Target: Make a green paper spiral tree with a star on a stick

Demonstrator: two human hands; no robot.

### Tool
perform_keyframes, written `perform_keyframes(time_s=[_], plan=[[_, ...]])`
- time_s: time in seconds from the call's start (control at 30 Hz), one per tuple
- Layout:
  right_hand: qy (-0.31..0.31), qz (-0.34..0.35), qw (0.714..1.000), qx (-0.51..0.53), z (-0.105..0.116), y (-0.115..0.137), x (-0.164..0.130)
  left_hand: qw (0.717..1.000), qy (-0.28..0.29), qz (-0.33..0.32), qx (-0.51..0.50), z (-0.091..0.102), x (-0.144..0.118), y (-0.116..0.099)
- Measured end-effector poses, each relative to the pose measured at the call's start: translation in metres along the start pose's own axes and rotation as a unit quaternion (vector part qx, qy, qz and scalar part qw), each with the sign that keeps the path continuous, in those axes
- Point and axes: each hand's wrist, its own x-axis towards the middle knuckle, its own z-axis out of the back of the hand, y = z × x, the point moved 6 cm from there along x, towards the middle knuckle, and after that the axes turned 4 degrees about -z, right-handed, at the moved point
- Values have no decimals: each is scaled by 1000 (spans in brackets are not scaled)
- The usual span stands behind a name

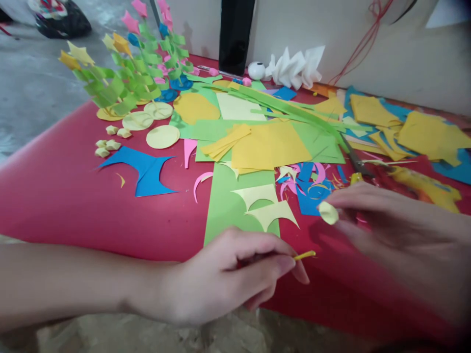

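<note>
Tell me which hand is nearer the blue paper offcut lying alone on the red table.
Left. The left hand sits just below and right of the blue paper offcut, pinching a thin yellow stick. The right hand is far across to the right, holding a small yellow paper roll.

Bare forearms, no sleeves

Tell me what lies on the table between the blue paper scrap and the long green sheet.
In the head view, between the blue paper scrap and the long green sheet lies bare red table, with only a curved pink paper sliver near the sheet.
</note>
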Motion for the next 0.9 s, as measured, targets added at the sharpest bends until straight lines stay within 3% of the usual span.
perform_keyframes(time_s=[0.13, 0.27, 0.7, 0.9], plan=[[43, -47, 995, 80, -12, -4, -7, 1000, -11, 11, -9, 3, 1, 3], [78, 1, 992, 95, -26, 10, -6, 998, -27, 35, -48, 4, 2, 5], [61, 64, 994, 56, -27, 18, -14, 997, -25, 53, -49, 6, 8, 6], [77, 45, 995, 49, -31, 11, -20, 998, -17, 40, -36, 5, 10, 5]])
